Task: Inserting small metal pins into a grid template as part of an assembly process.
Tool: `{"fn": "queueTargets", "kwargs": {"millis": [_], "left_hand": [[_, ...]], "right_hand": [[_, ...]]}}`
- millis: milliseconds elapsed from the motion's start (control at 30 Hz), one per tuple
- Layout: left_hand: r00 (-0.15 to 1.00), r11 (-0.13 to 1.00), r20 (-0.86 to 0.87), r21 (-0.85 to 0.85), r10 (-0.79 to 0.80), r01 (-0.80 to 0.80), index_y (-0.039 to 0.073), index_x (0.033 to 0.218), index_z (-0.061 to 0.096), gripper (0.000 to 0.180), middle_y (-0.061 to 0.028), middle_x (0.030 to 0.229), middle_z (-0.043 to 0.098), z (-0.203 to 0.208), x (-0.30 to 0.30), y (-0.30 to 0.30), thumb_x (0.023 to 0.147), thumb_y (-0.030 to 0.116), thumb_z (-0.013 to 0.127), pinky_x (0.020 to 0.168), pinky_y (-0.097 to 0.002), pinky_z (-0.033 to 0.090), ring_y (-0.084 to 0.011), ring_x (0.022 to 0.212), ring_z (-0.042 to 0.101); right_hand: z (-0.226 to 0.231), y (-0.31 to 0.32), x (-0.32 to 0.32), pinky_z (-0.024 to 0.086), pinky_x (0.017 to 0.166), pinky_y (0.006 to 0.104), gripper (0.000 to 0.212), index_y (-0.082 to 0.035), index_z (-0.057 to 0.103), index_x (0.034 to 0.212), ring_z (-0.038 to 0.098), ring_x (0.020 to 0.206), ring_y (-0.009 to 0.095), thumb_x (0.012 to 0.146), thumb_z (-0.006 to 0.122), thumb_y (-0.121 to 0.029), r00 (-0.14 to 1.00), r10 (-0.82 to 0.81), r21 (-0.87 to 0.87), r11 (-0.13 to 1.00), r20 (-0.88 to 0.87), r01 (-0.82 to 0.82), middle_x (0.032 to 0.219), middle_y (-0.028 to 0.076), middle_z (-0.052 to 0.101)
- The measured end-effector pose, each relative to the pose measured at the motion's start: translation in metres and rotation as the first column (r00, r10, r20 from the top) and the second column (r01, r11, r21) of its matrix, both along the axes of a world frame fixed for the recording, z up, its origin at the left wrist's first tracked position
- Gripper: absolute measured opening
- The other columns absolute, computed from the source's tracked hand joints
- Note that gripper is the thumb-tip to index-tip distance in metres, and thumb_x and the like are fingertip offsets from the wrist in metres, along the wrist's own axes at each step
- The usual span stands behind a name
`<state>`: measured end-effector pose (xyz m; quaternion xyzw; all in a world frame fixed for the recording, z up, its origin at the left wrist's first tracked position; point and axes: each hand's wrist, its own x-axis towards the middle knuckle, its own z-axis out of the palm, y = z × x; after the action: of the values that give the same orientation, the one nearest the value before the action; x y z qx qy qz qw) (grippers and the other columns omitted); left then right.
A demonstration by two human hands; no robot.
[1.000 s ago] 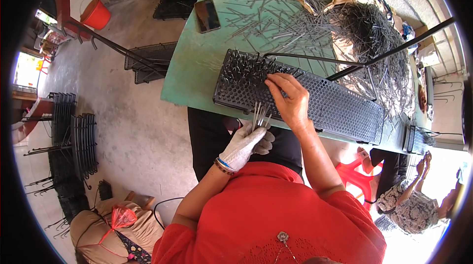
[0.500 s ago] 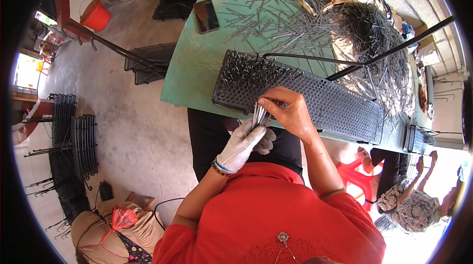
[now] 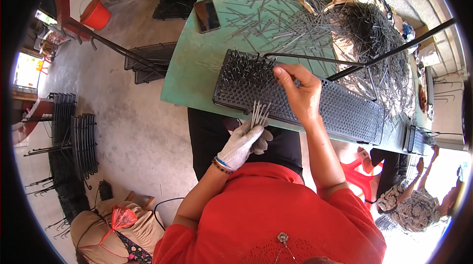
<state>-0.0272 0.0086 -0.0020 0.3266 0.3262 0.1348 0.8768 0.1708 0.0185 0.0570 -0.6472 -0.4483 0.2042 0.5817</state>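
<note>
In a white-grey glove, my left hand (image 3: 243, 142) is closed round a bunch of thin grey metal rods (image 3: 259, 114), their upper ends fanned out. A long black perforated metal panel (image 3: 330, 99) lies along the near edge of the table. Many dark rods (image 3: 242, 69) stand up out of the holes at its left end. My bare right hand (image 3: 301, 89) is over the panel, thumb and forefinger pinched together at the right side of these standing rods. Whatever is between the fingertips is too small to make out.
Loose rods (image 3: 261, 13) lie scattered on the green table (image 3: 197, 62), beside a large heap (image 3: 374, 32). A phone (image 3: 207, 16) is at the left edge. A black bar (image 3: 394, 47) slants above the panel. Another person (image 3: 414, 205) sits at the right.
My right hand has moved up and right, from the bunch of rods to the standing rods on the panel. My left hand still holds the bunch, now more fanned.
</note>
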Motion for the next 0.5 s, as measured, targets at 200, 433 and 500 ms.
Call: {"fn": "queueTargets", "kwargs": {"millis": [200,433,500], "left_hand": [[1.000,0.999,-0.028,-0.049,0.001,-0.002,0.006,0.118,0.054,0.023,-0.0073,0.092,0.067,0.005,0.001,0.003,0.102,0.023,0.051,0.058,-0.0231,0.050,-0.0086,0.070,0.062],[0.999,0.998,-0.037,-0.047,0.031,-0.033,0.007,0.121,0.055,0.026,-0.0069,0.090,0.067,0.012,0.000,-0.001,0.103,0.025,0.051,0.055,-0.0215,0.048,-0.0081,0.066,0.061],[0.999,0.999,-0.048,-0.043,0.021,-0.023,0.008,0.122,0.055,0.027,-0.0065,0.090,0.067,0.015,0.000,0.001,0.103,0.026,0.051,0.054,-0.0207,0.046,-0.0074,0.065,0.061]], "right_hand": [[-0.002,0.014,-0.008,0.052,0.071,0.0274,0.011,0.000,0.072,0.096,0.067,0.077,0.018,0.086,0.072,-0.005,0.946,-0.032,0.108,0.994,0.321,-0.003,0.089,0.010,0.071],[-0.014,0.019,-0.009,0.053,0.068,0.0298,0.011,0.000,0.072,0.095,0.068,0.078,0.023,0.085,0.073,-0.004,0.878,-0.067,0.180,0.983,0.474,-0.023,0.089,0.012,0.071],[-0.020,0.019,-0.010,0.052,0.071,0.0320,0.014,-0.002,0.072,0.095,0.066,0.081,0.024,0.082,0.075,-0.006,0.867,-0.051,0.166,0.985,0.495,-0.037,0.092,0.010,0.070]]}}
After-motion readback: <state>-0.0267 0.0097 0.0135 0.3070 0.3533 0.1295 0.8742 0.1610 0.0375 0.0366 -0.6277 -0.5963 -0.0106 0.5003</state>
